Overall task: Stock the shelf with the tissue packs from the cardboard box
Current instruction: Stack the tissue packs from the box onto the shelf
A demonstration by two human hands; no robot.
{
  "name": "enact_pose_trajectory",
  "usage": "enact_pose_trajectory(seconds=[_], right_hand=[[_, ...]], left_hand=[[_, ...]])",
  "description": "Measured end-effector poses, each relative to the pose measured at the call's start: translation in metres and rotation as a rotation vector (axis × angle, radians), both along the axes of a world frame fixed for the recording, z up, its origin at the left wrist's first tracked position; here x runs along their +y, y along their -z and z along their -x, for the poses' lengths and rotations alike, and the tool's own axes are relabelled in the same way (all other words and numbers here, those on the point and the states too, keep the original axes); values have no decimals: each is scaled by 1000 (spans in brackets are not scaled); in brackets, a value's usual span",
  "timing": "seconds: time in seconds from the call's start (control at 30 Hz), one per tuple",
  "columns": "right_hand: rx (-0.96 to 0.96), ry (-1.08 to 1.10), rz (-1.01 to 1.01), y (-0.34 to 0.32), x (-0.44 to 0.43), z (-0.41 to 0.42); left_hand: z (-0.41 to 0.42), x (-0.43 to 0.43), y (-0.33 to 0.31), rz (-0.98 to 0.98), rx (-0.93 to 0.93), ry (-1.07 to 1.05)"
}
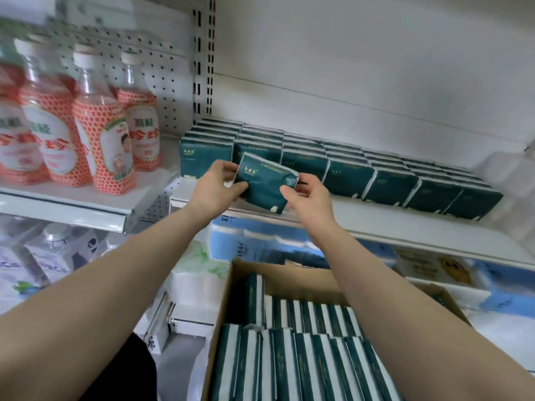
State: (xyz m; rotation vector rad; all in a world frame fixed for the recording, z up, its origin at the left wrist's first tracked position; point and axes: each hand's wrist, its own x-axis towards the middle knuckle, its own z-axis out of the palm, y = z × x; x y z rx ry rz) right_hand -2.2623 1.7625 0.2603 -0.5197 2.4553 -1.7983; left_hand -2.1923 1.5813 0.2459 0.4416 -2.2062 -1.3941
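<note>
The tissue pack (265,183) wears dark green, faintly glossy plastic film that crinkles at its edges. The cardboard box (285,280) is matt brown with rough, raw-cut flaps. The shelf (390,224) looks like smooth white painted metal. The bottles (95,123) are clear glossy plastic with printed orange labels.

1. Middle of the view: a white shelf (376,224) runs left to right.
2. Standing on it are dark green tissue packs (388,185), side by side in tight rows, stacked deepest at the left end.
3. Over on the left, a neighbouring shelf (72,202) carries red-labelled bottles (98,146), upright and close together.
</note>
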Motion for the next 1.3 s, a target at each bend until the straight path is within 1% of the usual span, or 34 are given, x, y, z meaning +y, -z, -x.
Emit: enact_pose_trajectory(seconds=[0.13,0.33,0.43,0.63,0.8,1.1,1.2,1.3], right_hand=[[66,16,-17,5,-21,12],[137,77,-66,18,-40,28],[177,99,-77,24,-47,30],[167,130,-32,36,-57,34],[155,114,-14,38,-57,34],[160,76,-30,42,-54,33],[173,71,-32,43,-55,32],[226,108,-36,45,-54,30]], left_hand=[[10,-5,12,37,-9,-102],[21,-13,20,152,-46,-133],[26,-14,27,160,-36,-129],[29,-14,30,166,-3,-120],[30,-15,31,136,28,-109],[31,-14,29,130,26,-105],[30,-13,31,142,51,-128],[28,-11,32,116,95,-173]])
